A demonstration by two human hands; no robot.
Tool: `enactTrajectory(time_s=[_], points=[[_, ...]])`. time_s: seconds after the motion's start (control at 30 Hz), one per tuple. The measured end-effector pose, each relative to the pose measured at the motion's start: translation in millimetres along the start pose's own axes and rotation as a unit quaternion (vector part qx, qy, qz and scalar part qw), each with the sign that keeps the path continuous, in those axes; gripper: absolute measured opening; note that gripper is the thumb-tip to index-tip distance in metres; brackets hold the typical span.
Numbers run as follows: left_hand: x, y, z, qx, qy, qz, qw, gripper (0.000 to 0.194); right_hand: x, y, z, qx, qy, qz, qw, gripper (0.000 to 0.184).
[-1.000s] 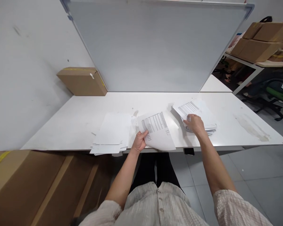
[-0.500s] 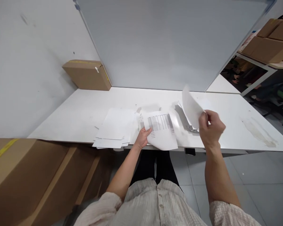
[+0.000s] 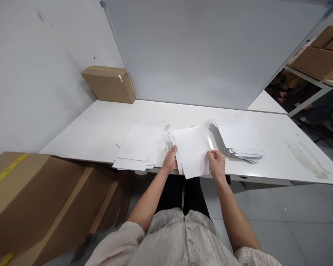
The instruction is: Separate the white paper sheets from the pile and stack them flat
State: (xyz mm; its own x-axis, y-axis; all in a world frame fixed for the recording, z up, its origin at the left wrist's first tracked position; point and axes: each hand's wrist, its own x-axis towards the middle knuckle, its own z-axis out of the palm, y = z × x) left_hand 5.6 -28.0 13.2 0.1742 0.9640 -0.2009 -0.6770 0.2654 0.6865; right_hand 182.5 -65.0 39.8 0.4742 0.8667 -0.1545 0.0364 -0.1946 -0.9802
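Left hand: The left hand [image 3: 170, 159] is closed on the lower paper [image 3: 179, 165], with its thumb up at the left side.
Right hand: The right hand [image 3: 218, 164] pinches the sheet [image 3: 192, 151] at its right side, with the fingers bent in.
Sheet: It is by the middle of the front edge of the table [image 3: 72, 133], over the lower paper. The side that shows is plain white. Its near corner pokes out past the front edge. You cannot tell if it touches the table top.
Lower paper: Only a thin strip peeks out on the left of the sheet. The rest is hidden.
Left pile: The left pile [image 3: 141, 142] lies flat at the front edge, left of the sheet. Its papers are a bit messy, and some stick out over the edge.
Right pile: The right pile [image 3: 238, 135] lies right of the sheet, near the front edge. It looks thicker, and its near side is uneven.
Box: A brown box [image 3: 109, 85] sits at the back left corner, by the wall [image 3: 44, 55].
Board: A big pale board [image 3: 188, 51] stands along the back edge.
Stain: A gray-brown stain [image 3: 308, 159] marks the table near the right edge.
Cartons: Big brown cartons [image 3: 22, 192] stand below the front left corner.
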Motion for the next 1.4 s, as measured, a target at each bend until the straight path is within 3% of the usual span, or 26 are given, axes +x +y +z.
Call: enactTrajectory(time_s=[0.23, 0.4, 0.5, 0.6, 0.77, 1.0, 1.2, 1.4], points=[[1.6, -9.0, -7.6, 0.126, -0.027, 0.034, 0.991, 0.053, 3.0, 10.0, 8.3, 0.004, -0.012, 0.004, 1.0, 0.03], [2.3, -12.7, -12.0, 0.125, -0.039, 0.073, 0.989, 0.047, 4.8, 0.1, -3.4, -0.123, -0.002, -0.11, 0.986, 0.042], [-4.4, 1.0, -2.6, 0.167, -0.074, 0.074, 0.98, 0.045, 7.7, -16.4, -18.4, -0.056, -0.097, -0.108, 0.988, 0.051], [-14.9, 27.0, 13.8, 0.242, -0.108, 0.109, 0.958, 0.041, 7.4, -36.1, -31.0, 0.057, -0.188, -0.127, 0.972, 0.034], [-22.4, 52.0, 26.9, 0.283, -0.111, 0.166, 0.938, 0.036, 4.8, -45.3, -29.8, 0.093, -0.124, -0.203, 0.967, 0.023], [-10.9, 27.6, 9.7, 0.249, -0.093, 0.152, 0.952, 0.038, 4.2, -17.5, -3.8, 0.12, -0.186, -0.181, 0.958, 0.027], [-9.5, 29.6, 13.1, 0.27, -0.075, 0.173, 0.944, 0.039, 1.5, -18.1, 2.5, 0.119, -0.175, -0.188, 0.959, 0.027], [-2.8, 21.0, -4.9, 0.316, -0.068, 0.137, 0.936, 0.03, 7.2, -10.0, 2.2, 0.136, -0.12, -0.139, 0.973, 0.028]])
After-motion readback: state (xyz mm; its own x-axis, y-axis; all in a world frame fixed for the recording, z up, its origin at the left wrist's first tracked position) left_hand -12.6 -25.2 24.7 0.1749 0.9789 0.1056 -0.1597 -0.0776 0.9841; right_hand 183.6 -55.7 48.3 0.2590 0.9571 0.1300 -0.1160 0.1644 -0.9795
